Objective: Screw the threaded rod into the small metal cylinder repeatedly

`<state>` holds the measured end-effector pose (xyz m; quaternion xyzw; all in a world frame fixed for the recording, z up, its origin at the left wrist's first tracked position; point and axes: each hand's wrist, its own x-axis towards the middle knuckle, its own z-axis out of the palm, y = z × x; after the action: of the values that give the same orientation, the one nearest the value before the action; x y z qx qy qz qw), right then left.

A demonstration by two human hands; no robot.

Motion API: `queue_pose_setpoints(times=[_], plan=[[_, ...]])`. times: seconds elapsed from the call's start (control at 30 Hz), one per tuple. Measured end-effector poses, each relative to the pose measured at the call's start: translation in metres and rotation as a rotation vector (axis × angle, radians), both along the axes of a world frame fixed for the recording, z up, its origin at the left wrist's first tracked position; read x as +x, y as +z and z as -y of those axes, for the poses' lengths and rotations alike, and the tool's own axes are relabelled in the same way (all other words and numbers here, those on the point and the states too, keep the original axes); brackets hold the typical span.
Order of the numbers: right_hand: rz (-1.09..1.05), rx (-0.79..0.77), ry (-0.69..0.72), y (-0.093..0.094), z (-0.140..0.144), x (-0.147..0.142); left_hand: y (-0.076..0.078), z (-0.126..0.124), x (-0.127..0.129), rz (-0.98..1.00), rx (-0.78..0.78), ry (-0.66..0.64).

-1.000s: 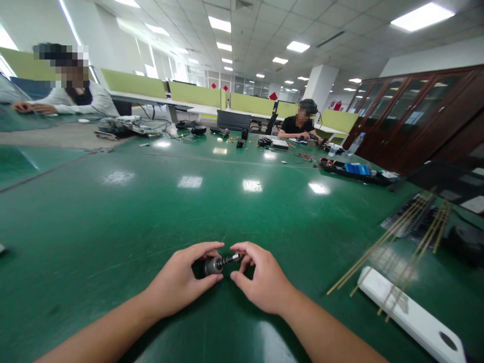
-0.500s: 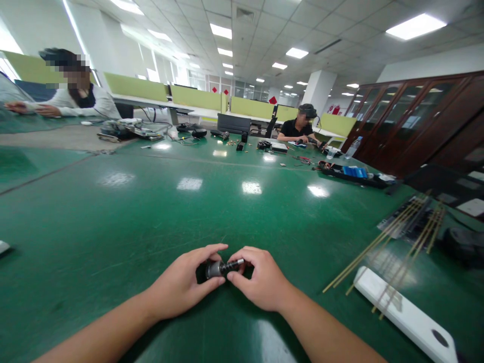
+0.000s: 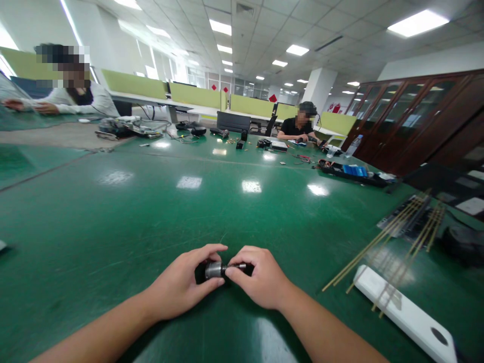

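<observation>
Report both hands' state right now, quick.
Left hand: closed, holding the metal cylinder between thumb and fingers, index fingertip extended past it.
Right hand: closed, thumb and fingers on the slim shaft.

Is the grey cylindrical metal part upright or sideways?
Sideways: the grey cylindrical metal part points its thin shaft toward the right hand, its thicker body in the left hand.
</observation>
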<state>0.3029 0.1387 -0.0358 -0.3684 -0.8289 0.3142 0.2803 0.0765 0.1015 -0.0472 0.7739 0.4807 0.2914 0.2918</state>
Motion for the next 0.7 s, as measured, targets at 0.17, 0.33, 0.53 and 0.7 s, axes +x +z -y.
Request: queue_pose_setpoints(times=[0.17, 0.33, 0.53, 0.7], plan=[[0.022, 0.007, -0.006, 0.0006, 0.0007, 0.0003, 0.0020, -0.0003, 0.0001, 0.013, 0.006, -0.009], [0.035, 0.008, -0.009, 0.0014, 0.0013, 0.0004, -0.0020, -0.0016, 0.0000, 0.015, 0.012, 0.009], [0.036, 0.013, -0.002, 0.0012, 0.0013, 0.0008, -0.0033, -0.0037, -0.0007, -0.008, 0.017, -0.020], [0.037, 0.014, 0.001, 0.0001, 0.0012, 0.0008, -0.0019, -0.0035, -0.0010, -0.009, 0.009, -0.019]])
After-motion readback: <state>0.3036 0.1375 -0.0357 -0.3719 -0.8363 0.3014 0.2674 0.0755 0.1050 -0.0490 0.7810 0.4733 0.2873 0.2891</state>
